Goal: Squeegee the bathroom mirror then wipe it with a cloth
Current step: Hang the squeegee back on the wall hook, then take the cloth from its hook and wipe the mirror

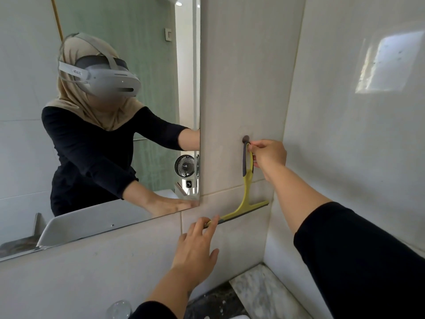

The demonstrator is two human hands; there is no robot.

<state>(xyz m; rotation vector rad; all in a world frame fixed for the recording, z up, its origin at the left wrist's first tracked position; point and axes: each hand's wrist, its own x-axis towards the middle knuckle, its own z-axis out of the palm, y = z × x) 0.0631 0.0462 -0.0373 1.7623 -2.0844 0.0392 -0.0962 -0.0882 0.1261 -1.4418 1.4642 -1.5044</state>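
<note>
A yellow and grey squeegee (247,180) hangs against the tiled wall (234,88) at right of centre in the frame, just right of the mirror (128,31) that fills the upper left. The top of its looped handle sits at a small dark hook (245,138) on the wall, and its blade runs slantwise below, from lower left to upper right. The right hand (269,157) is at the handle's loop, its fingers (253,146) pinching the top of the loop just beside the hook. The left hand (195,247) reaches up from the bottom centre, fingers spread loosely, with fingertips touching the left end of the blade. Both arms wear black sleeves. At the bottom right lies a marbled bench (257,293). No cloth can be made out.
</note>
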